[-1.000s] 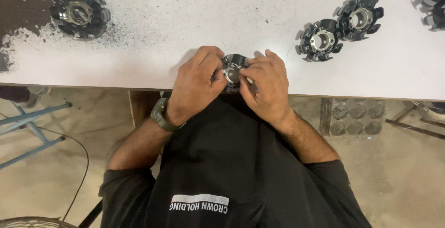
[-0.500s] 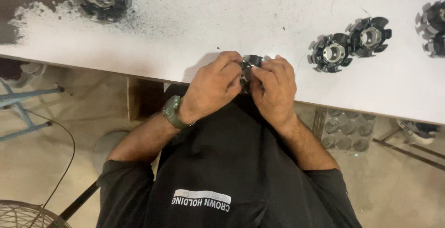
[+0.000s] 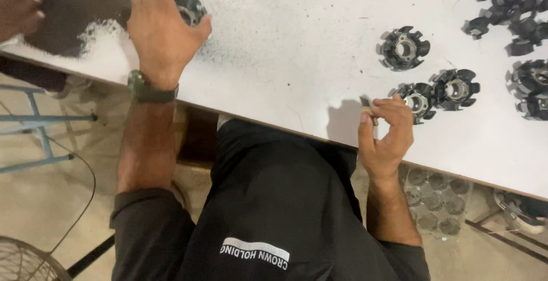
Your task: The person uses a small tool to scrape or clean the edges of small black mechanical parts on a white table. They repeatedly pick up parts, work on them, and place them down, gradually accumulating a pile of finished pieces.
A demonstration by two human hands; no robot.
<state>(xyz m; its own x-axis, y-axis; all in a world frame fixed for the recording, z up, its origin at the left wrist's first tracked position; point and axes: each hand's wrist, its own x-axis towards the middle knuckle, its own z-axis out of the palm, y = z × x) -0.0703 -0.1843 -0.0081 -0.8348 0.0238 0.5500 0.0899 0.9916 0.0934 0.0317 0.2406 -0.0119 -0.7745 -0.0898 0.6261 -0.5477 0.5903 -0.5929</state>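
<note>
head view: hands have split since a sec ago, when both were bunched together on one small black part at the table edge. now the left hand (image 3: 161,27) is stretched out w/ fingers spread, laid over a black finned hub (image 3: 190,8) in the dark powder patch (image 3: 74,12) at the far left of the white table (image 3: 297,47). can't tell if it grips the hub or just rests on it. the right hand (image 3: 385,132) sits near the table edge, thumb and forefinger pinched on a small tan piece (image 3: 369,109), just beside another finned hub (image 3: 416,101). more hubs lie at right. someone else's hand (image 3: 20,7) shows top left. judging by that, the earlier part is done w/ and the next hub is being fetched.
</note>
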